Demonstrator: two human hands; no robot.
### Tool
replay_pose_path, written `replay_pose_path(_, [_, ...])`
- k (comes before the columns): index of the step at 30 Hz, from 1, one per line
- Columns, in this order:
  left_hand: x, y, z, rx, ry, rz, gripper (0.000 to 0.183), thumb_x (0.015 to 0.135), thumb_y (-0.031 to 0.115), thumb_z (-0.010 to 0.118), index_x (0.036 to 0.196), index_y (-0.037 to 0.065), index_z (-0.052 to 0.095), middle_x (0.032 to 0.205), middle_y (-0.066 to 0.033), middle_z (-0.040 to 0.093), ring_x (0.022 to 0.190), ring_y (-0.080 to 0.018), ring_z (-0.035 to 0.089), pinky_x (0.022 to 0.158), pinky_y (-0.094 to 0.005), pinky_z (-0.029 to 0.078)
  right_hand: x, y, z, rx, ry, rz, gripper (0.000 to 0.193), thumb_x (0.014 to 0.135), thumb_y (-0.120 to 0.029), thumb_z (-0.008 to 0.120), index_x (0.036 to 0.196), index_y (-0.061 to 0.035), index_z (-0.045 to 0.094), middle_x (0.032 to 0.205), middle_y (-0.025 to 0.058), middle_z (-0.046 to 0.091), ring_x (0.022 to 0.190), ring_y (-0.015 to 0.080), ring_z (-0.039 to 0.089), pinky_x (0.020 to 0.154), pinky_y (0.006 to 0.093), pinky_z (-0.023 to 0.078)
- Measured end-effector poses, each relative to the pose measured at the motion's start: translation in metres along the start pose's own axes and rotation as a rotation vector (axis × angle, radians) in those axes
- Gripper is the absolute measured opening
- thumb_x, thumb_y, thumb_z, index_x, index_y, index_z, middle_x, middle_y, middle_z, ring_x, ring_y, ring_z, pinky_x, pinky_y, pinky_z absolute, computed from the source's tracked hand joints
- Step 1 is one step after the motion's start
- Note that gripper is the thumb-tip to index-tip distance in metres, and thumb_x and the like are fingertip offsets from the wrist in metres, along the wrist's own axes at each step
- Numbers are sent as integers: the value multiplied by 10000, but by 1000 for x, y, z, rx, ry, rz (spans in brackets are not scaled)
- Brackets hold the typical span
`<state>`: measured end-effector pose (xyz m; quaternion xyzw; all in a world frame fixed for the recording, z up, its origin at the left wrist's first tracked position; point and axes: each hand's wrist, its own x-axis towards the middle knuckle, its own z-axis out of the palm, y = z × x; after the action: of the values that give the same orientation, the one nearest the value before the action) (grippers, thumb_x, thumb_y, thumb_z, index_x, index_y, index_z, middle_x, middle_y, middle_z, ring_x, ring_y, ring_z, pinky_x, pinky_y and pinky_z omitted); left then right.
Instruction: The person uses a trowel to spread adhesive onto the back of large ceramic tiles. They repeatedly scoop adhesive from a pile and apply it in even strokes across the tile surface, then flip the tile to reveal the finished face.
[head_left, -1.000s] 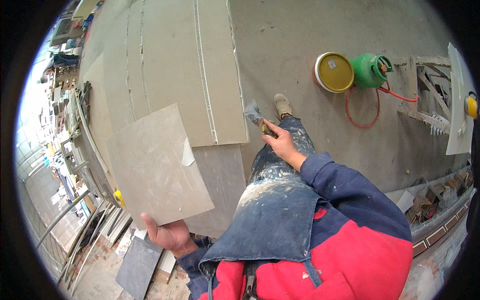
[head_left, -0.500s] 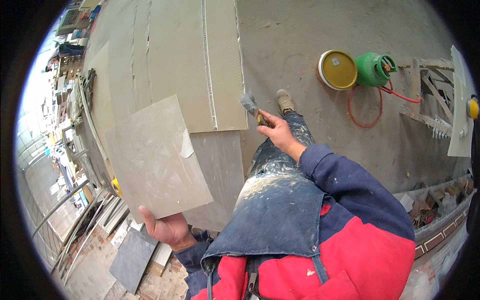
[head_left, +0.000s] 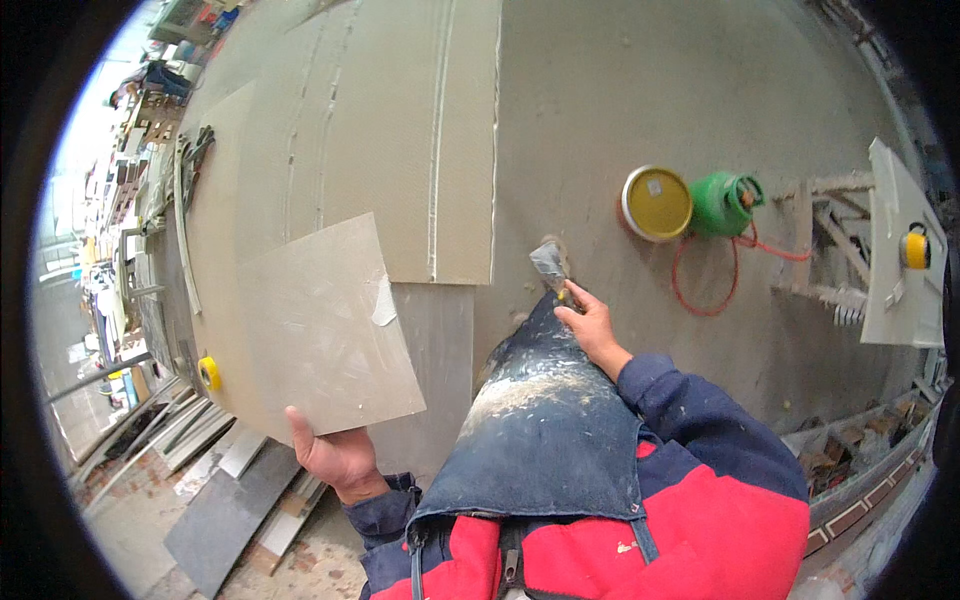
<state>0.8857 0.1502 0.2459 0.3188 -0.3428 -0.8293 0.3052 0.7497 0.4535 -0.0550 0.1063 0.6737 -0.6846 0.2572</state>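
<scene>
My left hand [head_left: 338,462] grips the near edge of a flat, grey-beige square board [head_left: 325,340], thumb on top and fingers hidden beneath. Near the board's right edge sits a dab of whitish paste [head_left: 383,302]. In my right hand [head_left: 592,325] is a putty knife [head_left: 549,262], its broad blade smeared with grey and pointing away from me; the fingers wrap its short handle. The knife is held over my trouser leg, apart from the board. Past the board lies a large beige panel [head_left: 465,150] with pale paste lines running along it.
A bucket with a yellow-brown lid [head_left: 660,203] stands beside a green gas cylinder [head_left: 720,204] with a red hose [head_left: 677,285]. A wooden frame [head_left: 840,235] and a pale panel [head_left: 900,290] are at right. A yellow tape roll [head_left: 209,373] and dark slab [head_left: 235,510] lie at left.
My view has shifted, so the bucket and cylinder appear lower and further left. The putty knife has come nearer my leg, its blade turned more upright. Both hands keep their hold.
</scene>
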Motion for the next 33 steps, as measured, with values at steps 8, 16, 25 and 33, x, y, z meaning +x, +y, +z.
replay_pose_path(8, [-14, -18, -62, -171, 117, 36, 605, 1000, 425, 579, 1486, 86, 460, 1437, -94, 567, 1290, -298, 554, 1081, -491, 452, -14, -145, -30, 195, 42, 5, 427, 905, -94, 711, 1305, -11, 586, 782, 12, 608, 521, 69, 511, 457, 233, 391])
replay_pose_path(16, [-49, -84, -161, -303, 378, 113, 554, 1016, 405, 539, 1453, 68, 485, 1405, -121, 588, 1214, -319, 614, 942, -475, 552, -33, -191, -44, 92, -58, 53, 158, 921, -135, 686, 1032, -69, 594, 677, 15, 572, 490, 105, 517, 432, 249, 377])
replay_pose_path(25, [-83, -146, -181, -512, 680, 285, 539, 1025, 383, 525, 1456, 63, 470, 1406, -138, 574, 1227, -329, 588, 945, -491, 531, 31, -240, -28, -3, -284, 13, 135, 930, -157, 681, 1019, -81, 613, 674, 6, 564, 500, 104, 503, 446, 247, 383])
replay_pose_path(33, [-85, -193, -145, -532, 835, 528, 539, 1036, 392, 495, 1456, 59, 445, 1427, -141, 542, 1284, -331, 540, 984, -510, 511, 109, -290, -83, -177, -423, -89, 143, 936, -131, 668, 1045, -56, 613, 686, -1, 558, 525, 84, 500, 465, 238, 393])
